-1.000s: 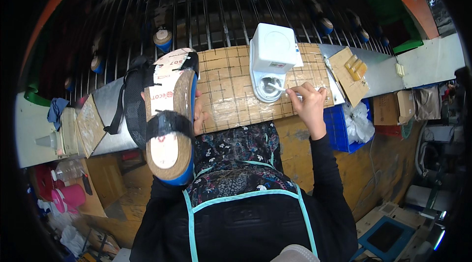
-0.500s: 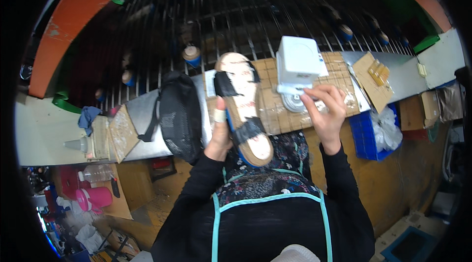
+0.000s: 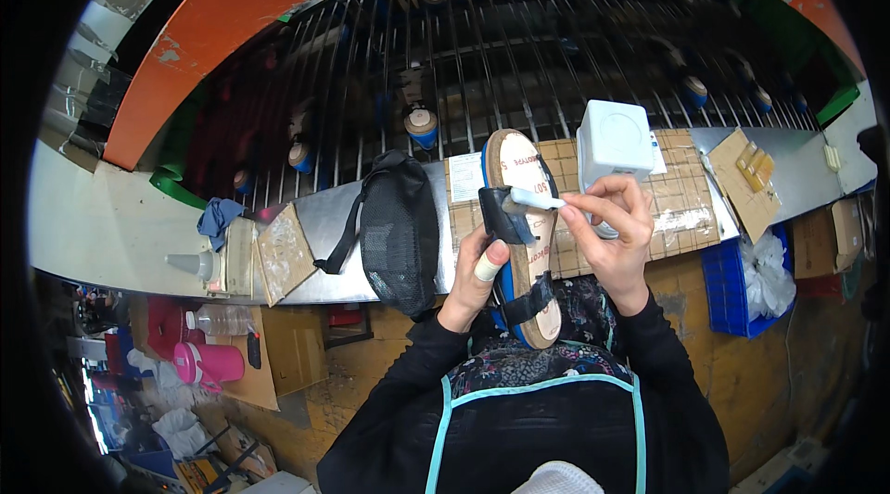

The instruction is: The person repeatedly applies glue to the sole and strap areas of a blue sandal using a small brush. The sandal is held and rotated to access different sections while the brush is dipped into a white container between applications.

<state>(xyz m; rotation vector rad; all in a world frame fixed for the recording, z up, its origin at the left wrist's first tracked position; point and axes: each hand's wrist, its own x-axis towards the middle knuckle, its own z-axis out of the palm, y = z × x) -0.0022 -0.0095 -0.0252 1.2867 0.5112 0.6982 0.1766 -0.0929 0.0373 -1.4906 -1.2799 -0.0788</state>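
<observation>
Footwear workshop, wide rack of slim dark metal bars [image 3: 521, 91] with blue-and-tan shoe soles [image 3: 421, 128] spread along it, chipped orange-painted frame [image 3: 176, 49], silvery metal bench [image 3: 324, 239] partly covered in brown cardboard [image 3: 681, 211], tan-soled sandal with black straps [image 3: 538, 262] above it.

A blue-edged sandal [image 3: 540, 258] faces up, a white brush [image 3: 536, 200] at its far black strap [image 3: 498, 221]

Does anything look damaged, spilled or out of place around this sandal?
The orange frame at upper left has chipped paint, showing pale patches. A blue-grey cloth lies crumpled toward the left of the bench, looking untidy. I can't make out any spill near the sandal.
</observation>
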